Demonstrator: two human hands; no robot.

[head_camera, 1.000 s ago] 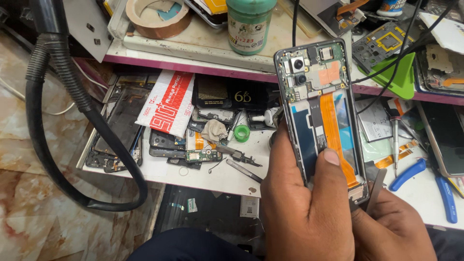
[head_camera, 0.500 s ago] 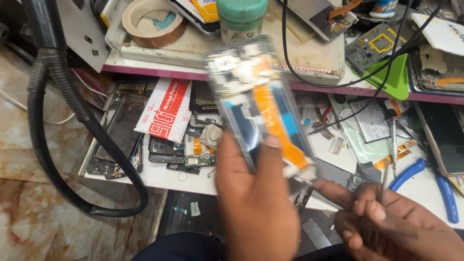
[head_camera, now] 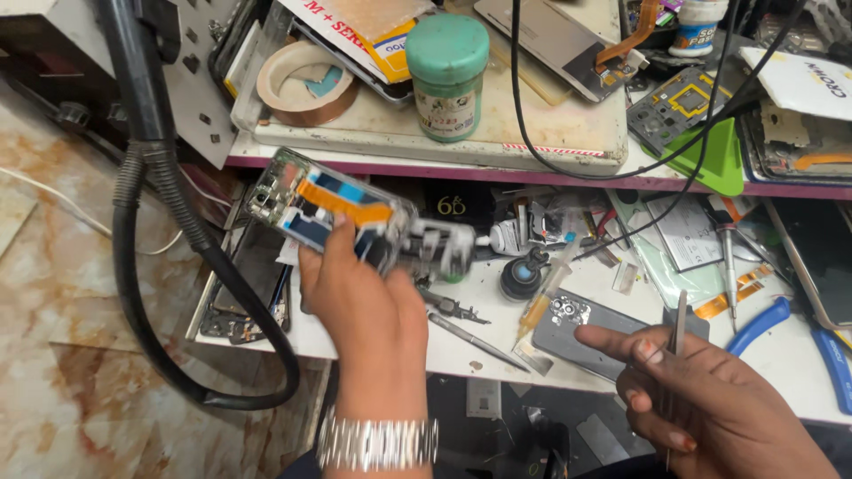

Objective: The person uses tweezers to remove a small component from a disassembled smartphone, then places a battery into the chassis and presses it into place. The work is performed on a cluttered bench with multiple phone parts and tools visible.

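Swinging the opened phone (head_camera: 330, 209) from upright to flat, left of the green-lidded jar (head_camera: 447, 75), left hand (head_camera: 359, 306) clamped on it; right hand (head_camera: 710, 399) now pinching tweezers (head_camera: 676, 341), probing likely next.

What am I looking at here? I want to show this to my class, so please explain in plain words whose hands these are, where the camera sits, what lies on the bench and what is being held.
There is no machine: a person works with two bare hands, filmed by a camera worn on the head and looking down. The left hand, with a metal bracelet at the wrist, holds an opened phone with its inner parts and an orange ribbon cable showing. The right hand holds thin metal tweezers. On the white bench lie a grey phone back cover, a small syringe, blue-handled pliers and loose phone parts. The shelf above carries a green-lidded jar and a roll of tape. A thick black hose loops at the left.
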